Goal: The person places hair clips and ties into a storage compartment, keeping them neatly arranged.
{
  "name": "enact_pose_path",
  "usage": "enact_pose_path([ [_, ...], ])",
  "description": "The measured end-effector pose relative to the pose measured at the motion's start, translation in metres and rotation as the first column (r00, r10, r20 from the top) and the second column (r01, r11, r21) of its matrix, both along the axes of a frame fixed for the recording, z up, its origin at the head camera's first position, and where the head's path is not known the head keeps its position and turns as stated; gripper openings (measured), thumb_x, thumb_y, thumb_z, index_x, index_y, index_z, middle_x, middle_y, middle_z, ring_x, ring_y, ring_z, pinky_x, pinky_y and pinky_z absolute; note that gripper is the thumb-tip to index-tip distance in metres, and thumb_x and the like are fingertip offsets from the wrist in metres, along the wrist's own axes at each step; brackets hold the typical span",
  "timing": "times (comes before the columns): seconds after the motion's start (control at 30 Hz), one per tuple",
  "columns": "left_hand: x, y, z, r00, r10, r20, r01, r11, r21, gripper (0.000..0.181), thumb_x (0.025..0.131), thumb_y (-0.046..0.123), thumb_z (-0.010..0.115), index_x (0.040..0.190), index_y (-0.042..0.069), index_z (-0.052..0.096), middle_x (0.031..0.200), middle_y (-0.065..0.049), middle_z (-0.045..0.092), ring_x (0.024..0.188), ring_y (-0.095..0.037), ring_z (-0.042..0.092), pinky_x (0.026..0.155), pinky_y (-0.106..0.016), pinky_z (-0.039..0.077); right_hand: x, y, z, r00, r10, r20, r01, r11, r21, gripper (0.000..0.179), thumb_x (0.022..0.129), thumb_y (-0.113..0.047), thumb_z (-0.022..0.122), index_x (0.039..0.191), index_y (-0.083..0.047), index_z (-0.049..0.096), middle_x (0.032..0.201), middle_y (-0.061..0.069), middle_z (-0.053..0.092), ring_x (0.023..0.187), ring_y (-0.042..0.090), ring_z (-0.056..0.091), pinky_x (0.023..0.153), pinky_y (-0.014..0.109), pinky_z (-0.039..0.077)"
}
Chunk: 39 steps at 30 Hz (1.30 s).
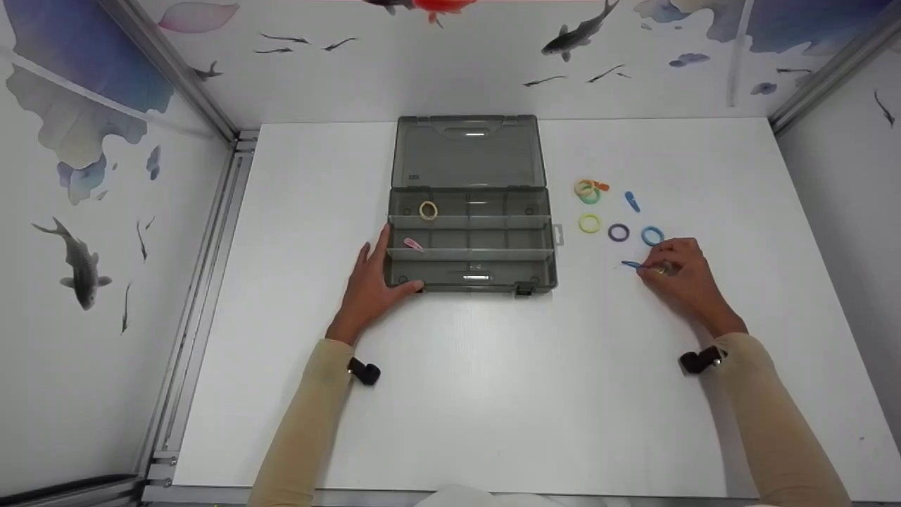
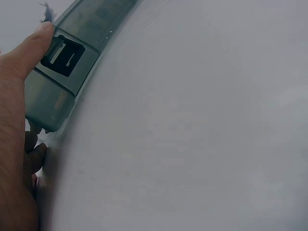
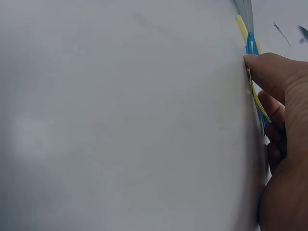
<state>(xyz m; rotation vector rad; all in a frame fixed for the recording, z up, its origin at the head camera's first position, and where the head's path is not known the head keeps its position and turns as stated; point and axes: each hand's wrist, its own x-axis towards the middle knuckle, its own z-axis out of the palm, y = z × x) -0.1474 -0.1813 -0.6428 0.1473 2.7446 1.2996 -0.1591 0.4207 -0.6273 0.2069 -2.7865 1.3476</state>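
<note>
the pinched blue clip (image 1: 631,264) is partly hidden.

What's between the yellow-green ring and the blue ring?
In the head view, the purple ring lies between the yellow-green ring and the blue ring.

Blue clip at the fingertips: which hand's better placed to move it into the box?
Right, I'd say: the right hand pinches the blue clip, to the right of the box. The left hand is at the box's left side, farther from the clip, and seems better suited to steadying.
</note>
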Motion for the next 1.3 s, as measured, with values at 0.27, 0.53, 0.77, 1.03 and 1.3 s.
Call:
enact_pose_path([
  [0.27,0.0,0.0,0.0,1.0,-0.004,-0.005,0.004,1.0,-0.003,0.123,0.085,0.082,0.078,0.177,0.046,0.005,0.182,-0.012,0.023,0.169,-0.043,0.011,0.122,-0.078,0.028,-0.002,-0.01,0.012,0.995,-0.089,0.046,0.087,0.995,0.039,0.01,0.1,-0.015,0.081,0.101,-0.005,0.083,0.122,0.007,0.063,0.122,0.009,0.039,0.103,0.03,0.034],
  [0.53,0.0,0.0,0.0,1.0,-0.002,-0.005,0.002,1.0,0.004,0.123,0.084,0.083,0.079,0.177,0.048,0.005,0.182,-0.012,0.024,0.169,-0.042,0.012,0.122,-0.078,0.029,-0.006,-0.026,0.021,0.992,-0.122,0.016,0.122,0.992,0.012,0.016,0.103,-0.019,0.08,0.104,-0.004,0.081,0.123,0.009,0.063,0.125,0.009,0.041,0.105,0.036,0.035],
  [0.77,0.0,0.001,0.0,1.0,-0.005,-0.005,0.005,1.0,-0.003,0.124,0.084,0.082,0.079,0.177,0.046,0.005,0.181,-0.012,0.027,0.169,-0.042,0.011,0.122,-0.078,0.029,-0.013,-0.042,0.019,0.995,-0.061,-0.079,0.061,0.998,-0.007,0.003,0.098,-0.005,0.082,0.099,-0.003,0.081,0.112,0.011,0.071,0.119,0.008,0.044,0.103,0.028,0.034],
  [1.03,-0.001,0.001,0.001,1.0,-0.016,-0.019,0.016,1.0,-0.016,0.125,0.084,0.084,0.077,0.178,0.044,0.005,0.182,-0.01,0.025,0.169,-0.042,0.011,0.122,-0.077,0.029,-0.023,-0.067,0.022,0.99,-0.033,-0.134,0.028,0.999,-0.038,0.003,0.098,-0.002,0.082,0.101,-0.002,0.081,0.112,0.013,0.072,0.117,0.01,0.047,0.102,0.027,0.034],
  [1.3,0.0,0.001,0.003,1.0,-0.005,-0.013,0.005,1.0,-0.023,0.125,0.084,0.084,0.078,0.178,0.044,0.006,0.181,-0.013,0.026,0.168,-0.044,0.013,0.121,-0.078,0.029,-0.033,-0.092,0.028,0.981,0.019,-0.191,-0.028,0.999,-0.04,0.009,0.096,0.004,0.082,0.1,-0.004,0.08,0.107,0.012,0.074,0.109,0.013,0.05,0.096,0.032,0.037],
])
